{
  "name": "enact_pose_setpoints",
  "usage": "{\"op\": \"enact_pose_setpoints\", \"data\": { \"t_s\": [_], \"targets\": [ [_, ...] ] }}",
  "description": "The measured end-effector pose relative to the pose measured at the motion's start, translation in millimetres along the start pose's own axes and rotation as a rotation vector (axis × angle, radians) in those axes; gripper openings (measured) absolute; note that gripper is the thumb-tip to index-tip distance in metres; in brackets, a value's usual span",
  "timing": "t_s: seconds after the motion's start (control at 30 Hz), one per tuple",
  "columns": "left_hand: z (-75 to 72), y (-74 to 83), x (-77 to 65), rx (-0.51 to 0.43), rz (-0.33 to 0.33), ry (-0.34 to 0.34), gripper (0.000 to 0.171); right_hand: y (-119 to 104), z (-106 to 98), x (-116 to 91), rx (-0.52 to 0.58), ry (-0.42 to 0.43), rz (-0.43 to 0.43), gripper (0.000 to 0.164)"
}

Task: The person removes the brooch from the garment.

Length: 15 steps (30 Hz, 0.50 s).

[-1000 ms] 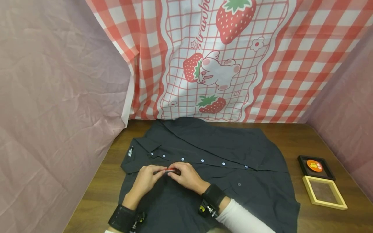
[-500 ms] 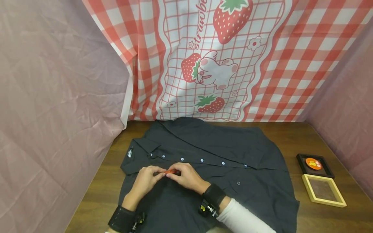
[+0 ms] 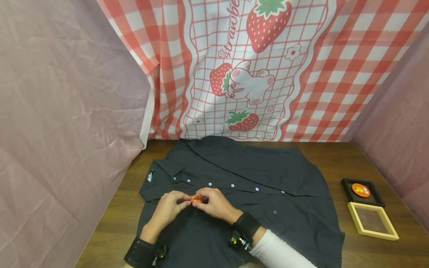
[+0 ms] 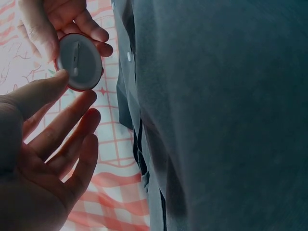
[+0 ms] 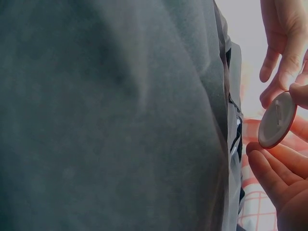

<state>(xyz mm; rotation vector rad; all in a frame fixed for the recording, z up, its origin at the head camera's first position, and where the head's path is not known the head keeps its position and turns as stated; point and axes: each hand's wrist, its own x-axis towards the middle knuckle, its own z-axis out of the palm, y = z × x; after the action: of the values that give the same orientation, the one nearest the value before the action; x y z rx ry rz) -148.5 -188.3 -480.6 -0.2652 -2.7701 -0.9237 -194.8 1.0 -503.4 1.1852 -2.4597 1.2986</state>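
Observation:
Between the fingertips of both hands is a round pin badge, held above a dark button-up shirt. From the head view its orange-red printed face shows in part. Its pale back, with a pin bar along it, faces the camera in the left wrist view. My left hand pinches one edge with thumb and forefinger, the other fingers spread loosely. My right hand pinches the opposite edge. In the right wrist view the badge appears at the right side, tilted.
The shirt lies spread on a wooden table, its collar to the left. At the right are a black frame holding another orange round badge and a light wooden frame. A checked strawberry cloth hangs behind.
The badge has turned between the fingertips, from nearly edge-on to showing more of its orange-red face towards the head camera. Both hands stay in almost the same place over the shirt.

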Motion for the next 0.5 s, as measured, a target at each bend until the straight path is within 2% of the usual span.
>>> {"op": "enact_pose_setpoints", "data": {
  "t_s": [0.13,0.5],
  "targets": [
    [-0.1,0.7,-0.5,-0.004,0.001,-0.008,0.008,-1.2,-0.6,-0.6,-0.017,-0.005,0.009,0.016],
    [-1.2,0.8,-1.8,0.019,0.058,-0.014,0.009,-3.3,-0.8,-1.1,-0.043,-0.031,0.012,0.017]
  ]
}}
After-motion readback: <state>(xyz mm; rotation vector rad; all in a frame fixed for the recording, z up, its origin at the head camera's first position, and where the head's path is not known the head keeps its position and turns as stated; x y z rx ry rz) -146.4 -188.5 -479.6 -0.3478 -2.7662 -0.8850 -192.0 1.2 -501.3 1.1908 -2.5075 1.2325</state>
